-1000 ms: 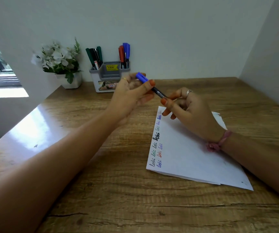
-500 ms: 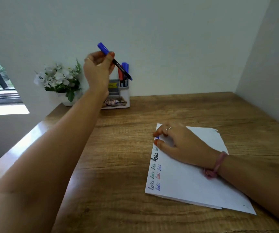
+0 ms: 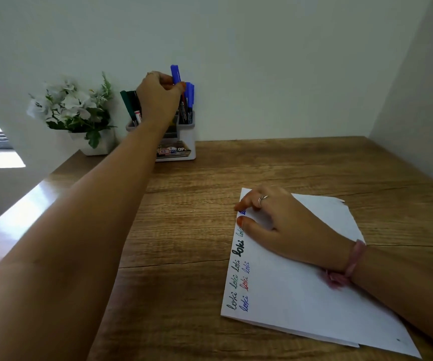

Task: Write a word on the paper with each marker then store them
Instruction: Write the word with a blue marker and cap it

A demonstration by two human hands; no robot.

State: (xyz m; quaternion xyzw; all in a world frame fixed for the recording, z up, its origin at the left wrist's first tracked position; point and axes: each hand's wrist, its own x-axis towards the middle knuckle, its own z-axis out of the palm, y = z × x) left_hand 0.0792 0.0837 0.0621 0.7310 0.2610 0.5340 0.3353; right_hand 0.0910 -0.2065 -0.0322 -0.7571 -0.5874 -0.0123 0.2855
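Your left hand (image 3: pixel 159 96) pinches the blue marker (image 3: pixel 175 74) just above the holder (image 3: pixel 188 142). Keep it straight and slide it down gently. Your right hand (image 3: pixel 275 225) rests relaxed on the paper (image 3: pixel 301 295).

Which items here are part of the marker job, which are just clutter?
Job: blue marker in left hand, marker holder, paper under right hand.
Clutter: flower pot, wooden desk.
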